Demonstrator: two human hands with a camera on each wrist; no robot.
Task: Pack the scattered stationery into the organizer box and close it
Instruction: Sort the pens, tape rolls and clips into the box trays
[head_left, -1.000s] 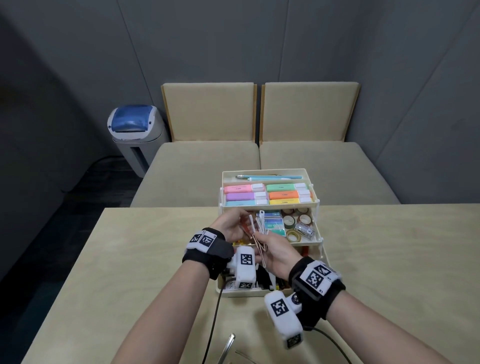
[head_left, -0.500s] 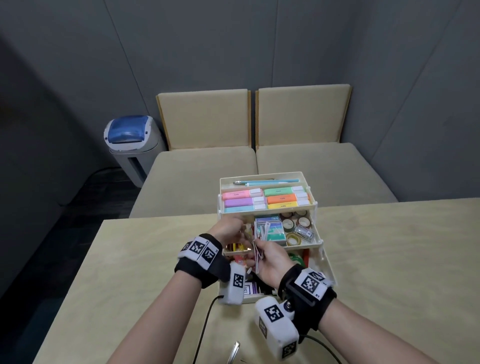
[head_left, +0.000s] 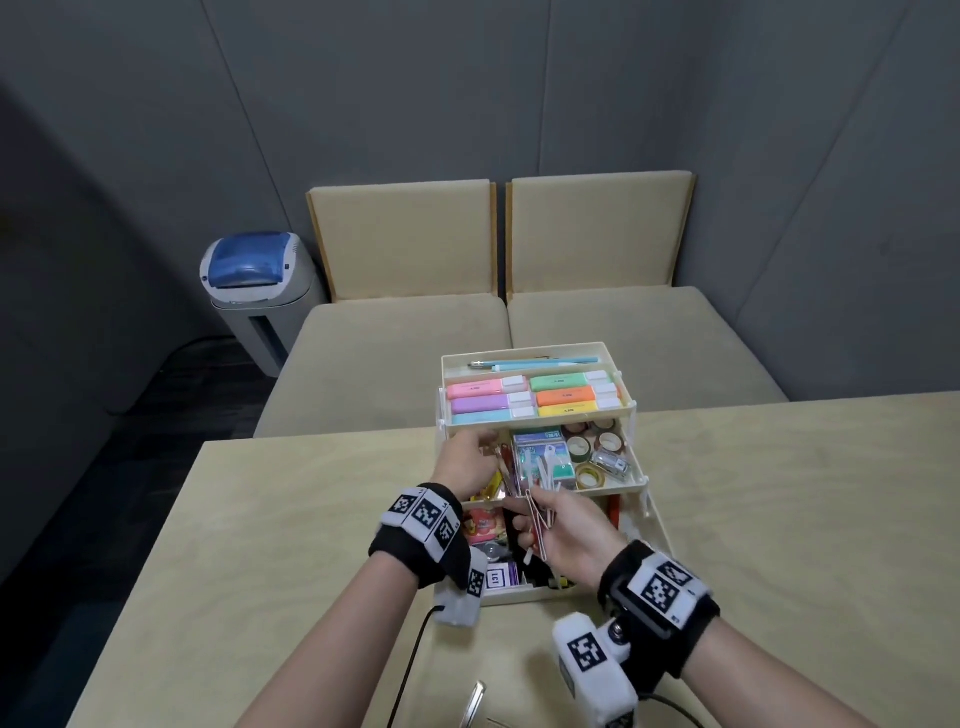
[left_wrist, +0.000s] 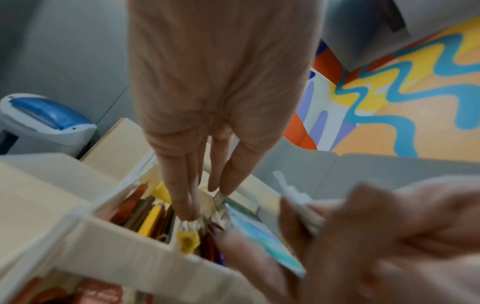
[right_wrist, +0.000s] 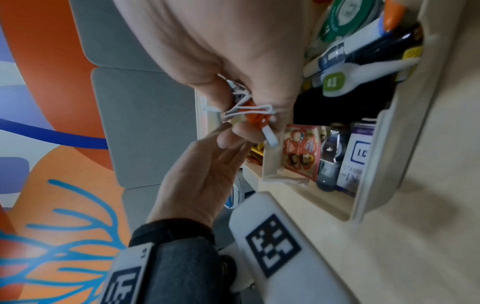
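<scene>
We look down on a cream three-tier organizer box (head_left: 655, 525) standing open near the far edge of a pale wooden table (head_left: 779, 519), its tiers stepped back like stairs. The top tier (head_left: 623, 410) holds six pastel highlighters (head_left: 535, 397) and a light-blue pen (head_left: 540, 362); the middle tier (head_left: 636, 480) carries washi tape rolls (head_left: 592, 452) and a teal staple box (head_left: 540, 452). The bottom compartment shows a sticker pack (head_left: 480, 522) and a purple stamp box (head_left: 501, 576).

Our left hand (head_left: 467, 462) reaches into the left section of the middle tier, fingers extended downward, tips touching small items among the colored pencils (left_wrist: 145, 209); the wrist view is blurred and we cannot tell whether anything is pinched there. Our right hand (head_left: 563, 530) hovers over the bottom compartment, just beside the middle tier's front rim, fingers curled around a bundle of large paper clips (head_left: 537, 512), white and orange wires showing in the wrist view (right_wrist: 249, 112).

Both hands sit close together, nearly touching, in the narrow gap between tiers. Wide bare table lies left and right of the box. A metal object (head_left: 475, 704) lies at the table's near edge, cut off by the frame. Beyond the table stand two beige cushioned seats (head_left: 519, 332) and a blue-lidded bin (head_left: 254, 291).
</scene>
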